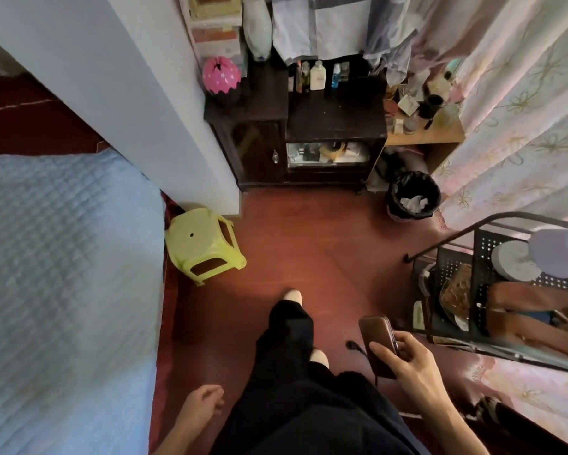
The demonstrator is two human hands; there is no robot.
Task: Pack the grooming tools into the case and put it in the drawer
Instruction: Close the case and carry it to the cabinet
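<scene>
Standing on the red floor, we see a blue bed at left, a yellow stool, our left hand loosely curled and empty, a dark cabinet with its drawer open, and our right hand gripping the brown case.

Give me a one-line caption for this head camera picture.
Person walks toward a dark cabinet, brown case in the right hand, left hand empty.
</scene>
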